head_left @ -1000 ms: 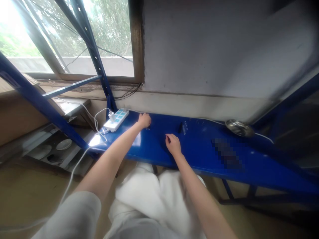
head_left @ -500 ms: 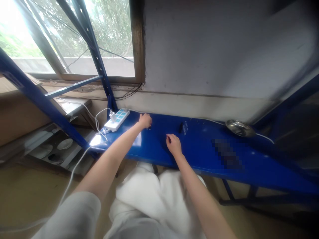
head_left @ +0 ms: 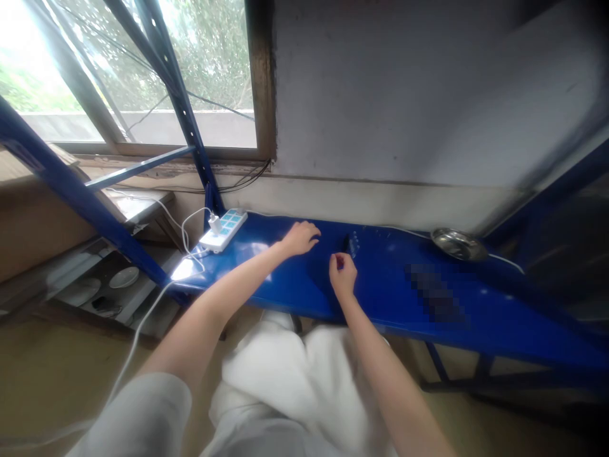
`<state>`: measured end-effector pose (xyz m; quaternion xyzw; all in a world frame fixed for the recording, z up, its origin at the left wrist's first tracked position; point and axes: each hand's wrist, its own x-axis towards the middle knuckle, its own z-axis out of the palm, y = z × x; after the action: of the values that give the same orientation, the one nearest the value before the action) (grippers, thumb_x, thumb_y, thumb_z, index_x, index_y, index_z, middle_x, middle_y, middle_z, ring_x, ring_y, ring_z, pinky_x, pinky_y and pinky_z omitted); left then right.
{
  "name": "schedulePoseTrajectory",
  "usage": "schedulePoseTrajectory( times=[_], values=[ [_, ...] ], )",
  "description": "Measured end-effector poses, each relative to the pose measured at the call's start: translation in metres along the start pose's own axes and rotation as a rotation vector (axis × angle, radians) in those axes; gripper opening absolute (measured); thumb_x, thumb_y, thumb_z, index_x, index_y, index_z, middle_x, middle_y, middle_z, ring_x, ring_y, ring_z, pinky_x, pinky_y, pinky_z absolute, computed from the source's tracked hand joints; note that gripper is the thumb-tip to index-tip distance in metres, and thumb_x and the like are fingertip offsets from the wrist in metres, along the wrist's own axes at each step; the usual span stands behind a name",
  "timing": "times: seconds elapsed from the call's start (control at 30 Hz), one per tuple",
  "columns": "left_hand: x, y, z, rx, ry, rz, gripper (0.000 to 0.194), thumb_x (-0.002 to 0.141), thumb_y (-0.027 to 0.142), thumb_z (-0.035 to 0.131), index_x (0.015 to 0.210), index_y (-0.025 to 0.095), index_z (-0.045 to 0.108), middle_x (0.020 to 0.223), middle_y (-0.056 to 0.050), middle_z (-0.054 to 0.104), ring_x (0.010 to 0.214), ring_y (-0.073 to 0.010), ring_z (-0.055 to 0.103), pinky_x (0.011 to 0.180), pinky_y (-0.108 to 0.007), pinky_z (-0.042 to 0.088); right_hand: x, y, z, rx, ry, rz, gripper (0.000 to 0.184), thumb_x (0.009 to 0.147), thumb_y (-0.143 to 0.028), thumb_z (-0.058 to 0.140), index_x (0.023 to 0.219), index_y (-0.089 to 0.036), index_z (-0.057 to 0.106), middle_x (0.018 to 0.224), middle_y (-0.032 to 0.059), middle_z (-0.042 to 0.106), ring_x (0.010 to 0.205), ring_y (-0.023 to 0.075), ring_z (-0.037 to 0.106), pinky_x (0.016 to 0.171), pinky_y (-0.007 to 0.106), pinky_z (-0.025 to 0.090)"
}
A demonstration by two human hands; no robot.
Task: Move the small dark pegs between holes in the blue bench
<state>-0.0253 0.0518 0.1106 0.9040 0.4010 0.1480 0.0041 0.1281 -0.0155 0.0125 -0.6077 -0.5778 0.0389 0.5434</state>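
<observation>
My left hand (head_left: pixel 302 238) reaches over the blue tabletop (head_left: pixel 290 285), palm down, with its fingers apart and nothing visible in them. Just right of its fingertips is a small dark object (head_left: pixel 347 243) beside a row of small clear pieces (head_left: pixel 353 244), too small to name. My right hand (head_left: pixel 343 274) is closer to the front edge, its thumb and fingers curled together in a pinch. Whatever it may hold is hidden. It is close to the clear pieces; I cannot tell whether it touches them.
A white power strip (head_left: pixel 223 231) with a plugged-in white charger (head_left: pixel 215 223) lies at the left end. Toward the right are a pixelated dark patch (head_left: pixel 435 295) and a round shiny metal dish (head_left: pixel 459 244). Blue rack posts (head_left: pixel 183 114) rise at the left.
My left hand has moved right across the table, away from the power strip, and its fingers now spread. My right hand has shifted slightly right, toward the clear pieces, still curled.
</observation>
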Motion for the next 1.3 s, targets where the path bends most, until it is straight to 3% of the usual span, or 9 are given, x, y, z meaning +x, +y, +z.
schedulePoseTrajectory(
  times=[0.1,0.2,0.37,0.53,0.67,0.83,0.93,1.1,1.3],
  values=[
    [-0.002,0.027,0.015,-0.014,-0.057,0.059,0.040,0.086,0.027,0.040,0.125,0.020,0.047,0.121,-0.009,0.054,0.109,-0.0229,0.047,0.090,-0.036,0.034,0.010,0.014,-0.008,-0.020,0.158,0.168,0.025,0.082,-0.036,0.042,0.086,-0.015,0.055,0.078,0.0082,0.061,0.067,0.0171,0.055,0.065,0.030,0.044],
    [-0.002,0.047,0.037,-0.028,-0.130,0.020,0.050,0.088,0.025,0.035,0.138,0.022,0.028,0.128,-0.011,0.048,0.111,-0.0242,0.046,0.089,-0.038,0.035,0.020,0.040,-0.014,-0.124,0.205,0.248,0.023,0.079,-0.030,0.042,0.089,-0.015,0.056,0.081,0.0098,0.062,0.069,0.0189,0.055,0.066,0.031,0.043],
    [0.008,0.065,0.076,-0.027,-0.138,-0.069,0.056,0.089,0.025,0.031,0.142,0.023,0.014,0.129,-0.012,0.045,0.111,-0.0253,0.046,0.087,-0.038,0.036,0.029,0.077,-0.016,-0.353,0.028,0.220,0.025,0.072,-0.027,0.048,0.087,-0.014,0.063,0.089,0.0137,0.062,0.083,0.0249,0.055,0.070,0.037,0.042],
    [0.025,0.075,0.097,-0.003,-0.100,-0.160,0.054,0.090,0.024,0.028,0.142,0.020,0.015,0.125,-0.013,0.048,0.109,-0.0271,0.046,0.085,-0.041,0.037,0.035,0.082,-0.017,-0.447,-0.119,0.241,0.028,0.071,-0.032,0.054,0.089,-0.013,0.065,0.100,0.0181,0.059,0.093,0.0313,0.051,0.074,0.046,0.041],
    [0.035,0.077,0.099,0.007,-0.073,-0.171,0.045,0.090,0.025,0.030,0.135,0.020,0.034,0.122,-0.013,0.051,0.107,-0.0270,0.047,0.086,-0.041,0.036,0.039,0.080,-0.016,-0.453,-0.140,0.255,0.030,0.074,-0.037,0.054,0.090,-0.014,0.065,0.101,0.0174,0.057,0.096,0.0314,0.050,0.076,0.047,0.039],
    [0.038,0.072,0.091,-0.050,-0.015,-0.233,0.026,0.087,0.017,0.038,0.105,0.016,0.056,0.103,-0.012,0.061,0.097,-0.0246,0.053,0.083,-0.038,0.038,0.041,0.086,-0.007,-0.424,-0.049,0.199,0.030,0.076,-0.041,0.052,0.080,-0.015,0.066,0.093,0.0159,0.058,0.088,0.0284,0.050,0.071,0.044,0.039],
    [0.035,0.066,0.086,-0.115,0.031,-0.263,0.023,0.085,0.013,0.039,0.096,0.016,0.059,0.099,-0.009,0.064,0.094,-0.0234,0.055,0.080,-0.037,0.040,0.043,0.089,-0.004,-0.405,-0.017,0.199,0.027,0.076,-0.039,0.053,0.075,-0.015,0.066,0.089,0.0153,0.059,0.085,0.0275,0.050,0.069,0.042,0.039],
    [0.026,0.053,0.078,-0.295,0.157,-0.278,0.017,0.083,0.017,0.047,0.092,0.018,0.061,0.093,-0.005,0.066,0.091,-0.0201,0.056,0.080,-0.034,0.044,0.042,0.081,-0.005,-0.453,-0.090,0.225,0.020,0.078,-0.031,0.052,0.075,-0.016,0.066,0.087,0.0135,0.060,0.083,0.0268,0.049,0.068,0.039,0.037],
    [0.016,0.045,0.065,-0.573,0.270,-0.393,0.012,0.080,0.019,0.054,0.089,0.017,0.061,0.085,-0.005,0.066,0.078,-0.0133,0.058,0.075,-0.028,0.047,0.031,0.056,-0.006,-0.458,-0.163,-0.031,0.021,0.081,-0.028,0.047,0.075,-0.017,0.064,0.083,0.0095,0.062,0.081,0.0238,0.048,0.068,0.035,0.034]
  ],
)
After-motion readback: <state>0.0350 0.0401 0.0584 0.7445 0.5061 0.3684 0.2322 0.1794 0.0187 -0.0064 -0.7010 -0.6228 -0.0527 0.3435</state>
